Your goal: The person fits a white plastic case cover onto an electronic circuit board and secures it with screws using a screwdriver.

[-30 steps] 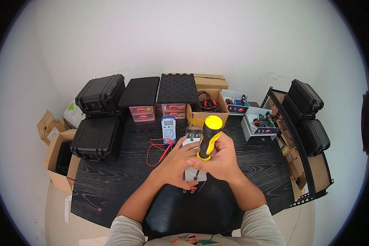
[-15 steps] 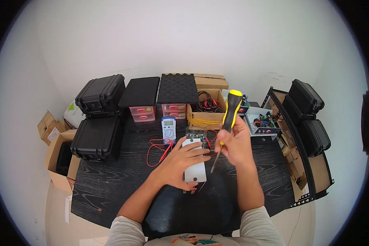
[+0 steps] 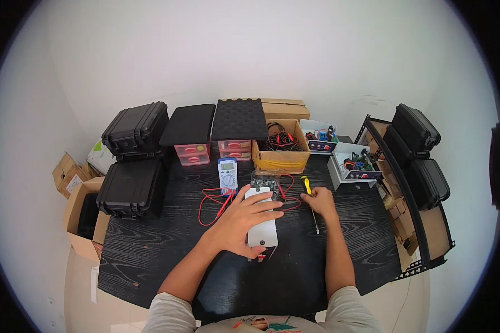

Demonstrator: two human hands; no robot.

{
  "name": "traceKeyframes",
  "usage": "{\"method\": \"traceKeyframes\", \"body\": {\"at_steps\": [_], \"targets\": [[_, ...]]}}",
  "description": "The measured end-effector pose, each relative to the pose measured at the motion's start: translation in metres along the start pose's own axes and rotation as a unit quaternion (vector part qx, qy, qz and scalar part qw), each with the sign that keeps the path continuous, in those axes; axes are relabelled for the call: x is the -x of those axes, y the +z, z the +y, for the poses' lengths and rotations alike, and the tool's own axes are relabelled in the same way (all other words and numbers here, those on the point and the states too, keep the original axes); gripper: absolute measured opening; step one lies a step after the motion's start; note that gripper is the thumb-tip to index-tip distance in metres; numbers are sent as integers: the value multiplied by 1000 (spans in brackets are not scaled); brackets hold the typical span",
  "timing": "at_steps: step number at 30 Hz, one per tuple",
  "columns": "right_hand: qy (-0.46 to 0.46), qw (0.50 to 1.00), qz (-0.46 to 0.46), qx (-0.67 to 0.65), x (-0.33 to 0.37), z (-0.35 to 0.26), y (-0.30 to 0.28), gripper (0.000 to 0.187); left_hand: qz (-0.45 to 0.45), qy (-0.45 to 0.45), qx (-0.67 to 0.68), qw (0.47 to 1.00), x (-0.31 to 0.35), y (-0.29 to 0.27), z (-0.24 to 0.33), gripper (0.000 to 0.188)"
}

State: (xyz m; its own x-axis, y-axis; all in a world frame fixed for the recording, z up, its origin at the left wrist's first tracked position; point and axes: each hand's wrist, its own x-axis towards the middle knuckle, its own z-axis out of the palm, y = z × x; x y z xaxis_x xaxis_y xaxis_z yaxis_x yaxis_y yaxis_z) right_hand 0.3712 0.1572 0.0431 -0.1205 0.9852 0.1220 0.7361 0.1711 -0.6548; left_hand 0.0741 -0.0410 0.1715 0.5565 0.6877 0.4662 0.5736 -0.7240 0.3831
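Note:
A white metal box [image 3: 263,232] with dark screws in its top stands on the table in front of me. My left hand [image 3: 243,219] rests across it, fingers spread over the top and the thumb at its near end. To the right, a yellow and black screwdriver [image 3: 306,186] is low at the tabletop, its shaft pointing toward me. My right hand [image 3: 321,202] has its fingertips closed at the lower part of the handle. Just beyond the box is a clear plastic case of small dark parts [image 3: 265,180], partly hidden by my left hand.
A blue-rimmed multimeter [image 3: 228,174] with red leads lies left of the plastic case. Behind are pink drawer units [image 3: 193,155] and a cardboard box of cables [image 3: 281,161]. Open white electronics housings [image 3: 347,177] stand back right. Black cases [image 3: 132,186] are stacked at left; a shelf [image 3: 410,211] borders the right.
My right hand has lowered the screwdriver from mid-air to the tabletop, right of the box. My left hand has stayed on the white box.

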Motion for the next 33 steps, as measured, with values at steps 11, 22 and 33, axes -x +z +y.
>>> {"method": "traceKeyframes", "body": {"at_steps": [11,22,33], "targets": [[23,992,10,124,12,-18,-14,46,27,12,32,999,6,17,-15,105],[-127,881,-197,-411,73,-120,-58,44,76,-37,62,994,30,80,-23,162],[-113,937,-155,-291,69,-108,-73,42,38,-99,-14,994,20,55,-2,140]]}}
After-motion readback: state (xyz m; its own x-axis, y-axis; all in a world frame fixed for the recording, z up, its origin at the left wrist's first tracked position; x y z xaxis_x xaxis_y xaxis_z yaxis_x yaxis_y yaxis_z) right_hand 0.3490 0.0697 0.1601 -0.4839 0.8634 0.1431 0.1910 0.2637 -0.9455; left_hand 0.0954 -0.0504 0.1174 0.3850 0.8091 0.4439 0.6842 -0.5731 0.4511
